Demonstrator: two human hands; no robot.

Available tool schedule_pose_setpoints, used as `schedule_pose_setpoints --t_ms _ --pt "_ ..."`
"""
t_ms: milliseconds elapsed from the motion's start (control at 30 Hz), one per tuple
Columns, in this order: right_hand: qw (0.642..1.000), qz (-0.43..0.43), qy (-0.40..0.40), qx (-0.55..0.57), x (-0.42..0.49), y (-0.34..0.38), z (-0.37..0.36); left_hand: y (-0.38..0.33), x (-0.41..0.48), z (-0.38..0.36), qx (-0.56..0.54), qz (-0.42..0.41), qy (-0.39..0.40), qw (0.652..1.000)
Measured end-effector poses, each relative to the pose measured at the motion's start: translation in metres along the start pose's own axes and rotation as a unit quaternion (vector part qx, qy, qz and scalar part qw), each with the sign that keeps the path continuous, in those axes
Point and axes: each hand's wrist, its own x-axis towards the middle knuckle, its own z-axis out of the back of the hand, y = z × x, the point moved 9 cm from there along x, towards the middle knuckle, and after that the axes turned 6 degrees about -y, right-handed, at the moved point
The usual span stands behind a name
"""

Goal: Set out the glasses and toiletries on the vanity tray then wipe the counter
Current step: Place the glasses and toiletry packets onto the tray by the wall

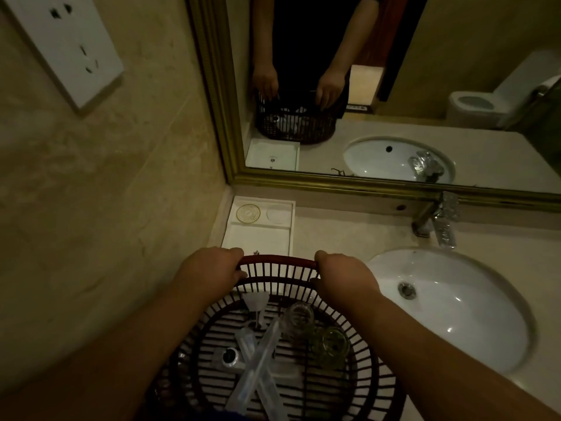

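Note:
Both hands grip the far rim of a dark slatted basket at the counter's front left. My left hand holds the rim's left part and my right hand its right part. Inside the basket lie two clear glasses on their sides, wrapped toothbrush packets crossed over each other, and small sachets. The white vanity tray sits just beyond the basket in the corner, bearing two round coasters at its back.
A white oval sink lies to the right, with a chrome tap behind it. A gold-framed mirror runs along the back wall. A wall socket is on the tiled wall at left. The beige counter shows between tray and sink.

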Motion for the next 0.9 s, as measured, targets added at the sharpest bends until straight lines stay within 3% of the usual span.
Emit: schedule_pose_setpoints --t_ms 300,600,900 --pt "0.999 0.042 0.007 -0.014 0.025 0.036 -0.005 -0.024 0.017 -0.003 -0.020 -0.020 0.010 1.000" --pt "0.995 0.091 0.017 -0.027 0.042 0.071 -0.010 -0.032 0.028 -0.010 -0.029 -0.015 0.107 0.994" --pt "0.996 0.081 0.016 -0.031 0.044 0.070 -0.014 -0.034 0.024 -0.005 0.001 -0.008 0.064 0.998"
